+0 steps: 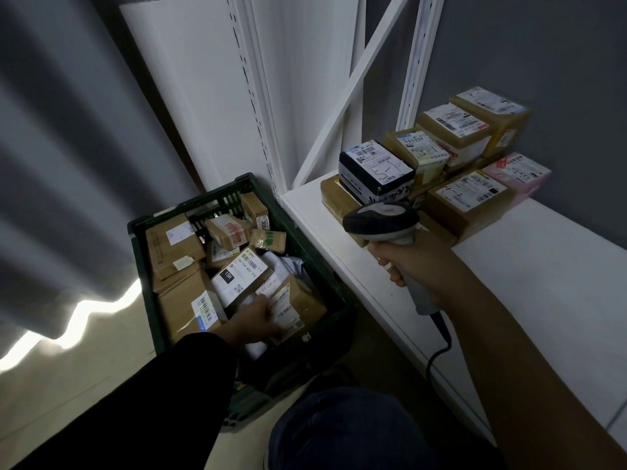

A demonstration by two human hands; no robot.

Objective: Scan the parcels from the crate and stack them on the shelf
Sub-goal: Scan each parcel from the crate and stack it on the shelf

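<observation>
A dark green crate on the floor holds several labelled cardboard parcels. My left hand reaches into its near right part and closes on a brown parcel with a white label. My right hand grips a grey barcode scanner above the white shelf, its head pointing left. Several scanned parcels stand stacked at the shelf's back, among them a black box marked "5-1" and a pink parcel.
White shelf uprights and a diagonal brace rise behind the crate. The scanner's cable hangs down past the shelf's front edge. My knee in blue fabric is just below the crate. Grey wall stands to the left.
</observation>
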